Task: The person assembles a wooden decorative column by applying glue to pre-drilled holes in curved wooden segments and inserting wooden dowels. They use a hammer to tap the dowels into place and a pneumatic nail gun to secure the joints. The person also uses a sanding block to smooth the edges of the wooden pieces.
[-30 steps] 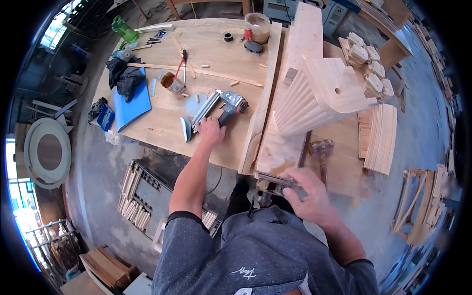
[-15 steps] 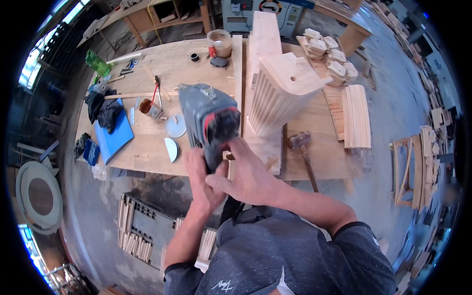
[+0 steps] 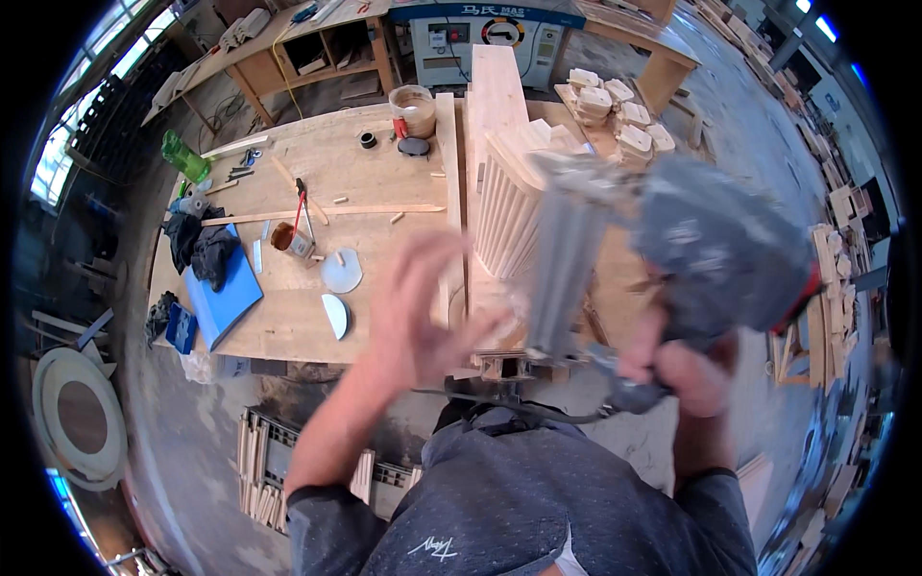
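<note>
My right hand is wrapped round the handle of a grey air nail gun, held up at the right above the workbench. The gun is smeared by motion, and its long grey magazine stands upright toward the middle. A dark air hose runs from the handle's lower end leftward across my waist. My left hand is off the tool, raised over the bench's front edge with fingers apart and nothing in them. A curved, fluted pale wooden piece rests on the bench beyond my hands, partly hidden by the magazine.
On the bench at left are a glue pot, a blue board, dark cloth, and a green bottle. A tub stands farther back. Stacked wooden blocks lie beyond at right. Wooden strips lie below.
The nail gun has swung from the middle to the right in my right hand. My left hand has let go of it and opened. The view has shifted slightly.
</note>
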`<state>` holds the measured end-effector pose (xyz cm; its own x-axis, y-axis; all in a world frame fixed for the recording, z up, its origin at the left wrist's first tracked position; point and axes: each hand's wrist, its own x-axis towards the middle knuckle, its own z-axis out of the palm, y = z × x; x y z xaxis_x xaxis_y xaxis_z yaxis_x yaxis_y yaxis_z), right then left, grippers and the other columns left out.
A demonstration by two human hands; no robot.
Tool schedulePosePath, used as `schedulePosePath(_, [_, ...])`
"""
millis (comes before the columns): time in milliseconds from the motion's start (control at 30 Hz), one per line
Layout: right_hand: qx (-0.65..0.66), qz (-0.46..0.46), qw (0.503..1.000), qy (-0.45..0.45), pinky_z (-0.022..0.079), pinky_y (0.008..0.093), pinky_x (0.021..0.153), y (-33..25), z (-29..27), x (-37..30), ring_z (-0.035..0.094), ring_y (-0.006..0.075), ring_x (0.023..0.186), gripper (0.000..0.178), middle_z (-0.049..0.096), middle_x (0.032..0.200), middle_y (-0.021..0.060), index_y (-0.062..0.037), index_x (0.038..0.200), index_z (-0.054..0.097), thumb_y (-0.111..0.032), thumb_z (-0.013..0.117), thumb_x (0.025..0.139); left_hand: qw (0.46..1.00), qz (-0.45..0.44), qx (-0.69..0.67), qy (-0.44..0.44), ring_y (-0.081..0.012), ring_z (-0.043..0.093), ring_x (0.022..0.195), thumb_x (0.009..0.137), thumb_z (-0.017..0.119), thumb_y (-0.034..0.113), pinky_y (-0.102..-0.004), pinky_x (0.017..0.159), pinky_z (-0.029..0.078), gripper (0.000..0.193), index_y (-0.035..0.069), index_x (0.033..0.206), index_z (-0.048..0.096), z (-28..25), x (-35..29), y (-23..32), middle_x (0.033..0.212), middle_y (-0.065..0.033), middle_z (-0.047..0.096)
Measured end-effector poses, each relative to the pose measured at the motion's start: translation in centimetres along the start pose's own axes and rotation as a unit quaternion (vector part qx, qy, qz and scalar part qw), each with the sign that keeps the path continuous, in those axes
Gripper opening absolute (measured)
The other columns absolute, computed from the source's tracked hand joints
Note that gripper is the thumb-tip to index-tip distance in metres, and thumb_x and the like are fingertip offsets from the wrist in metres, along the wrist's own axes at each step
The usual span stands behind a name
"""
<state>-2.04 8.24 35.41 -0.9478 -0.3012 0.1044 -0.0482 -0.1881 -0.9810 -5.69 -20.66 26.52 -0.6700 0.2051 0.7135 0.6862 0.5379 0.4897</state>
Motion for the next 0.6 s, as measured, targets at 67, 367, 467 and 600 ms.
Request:
schedulePosePath(67, [0.008, -0.014, 0.998, 0.061, 0.054, 0.0336, 0.055, -2.2, -1.9, -1.1, 0.054, 0.0126, 0.054, 0.090, 0.054, 0.073, 0.0024, 0.0111, 0.156, 0.031, -0.040, 0.075, 0.098, 0.999, 0.018, 0.041, -0.020, -0.0407, 0.052, 0.134, 0.063, 0.097, 0.038, -0.0544, 0.116, 0.040, 0.098, 0.005, 0.146, 0.054, 0.2, 3.9, -3.2, 0.143, -0.0172, 0.055])
schedulePosePath(367, [-0.192, 0.009, 0.971, 0.144, 0.046, 0.0282, 0.047, -10.7, -4.3, 0.9, 0.051, 0.0117, 0.048, 0.070, 0.055, 0.068, 0.0065, 0.0183, 0.141, 0.047, -0.031, 0.069, 0.096, 0.955, 0.122, 0.145, -0.227, -0.0378, 0.027, 0.158, 0.050, 0.098, 0.045, -0.0604, 0.131, 0.020, 0.125, 0.032, 0.161, 0.043, 4.5, 13.1, -7.4, 0.172, -0.0061, 0.031])
schedulePosePath(467, [-0.274, 0.078, 0.949, 0.131, 0.045, 0.0279, 0.045, -10.6, -3.8, 2.6, 0.050, 0.0113, 0.045, 0.070, 0.053, 0.065, 0.0033, 0.0136, 0.132, 0.052, -0.038, 0.077, 0.093, 0.947, 0.155, 0.146, -0.239, -0.0370, 0.036, 0.153, 0.061, 0.094, 0.039, -0.0589, 0.129, 0.024, 0.111, 0.027, 0.160, 0.046, 5.8, 13.1, -8.0, 0.169, -0.0063, 0.036])
schedulePosePath(600, [-0.341, 0.190, 0.915, 0.101, 0.045, 0.0275, 0.047, -11.6, -2.8, 5.2, 0.058, 0.0103, 0.051, 0.034, 0.062, 0.068, 0.0025, 0.0039, 0.113, 0.064, -0.018, 0.077, 0.090, 0.947, 0.152, 0.086, -0.268, -0.0395, 0.041, 0.148, 0.072, 0.089, 0.037, -0.0564, 0.125, 0.031, 0.097, 0.019, 0.158, 0.048, 6.0, 13.5, -7.7, 0.165, -0.0075, 0.043])
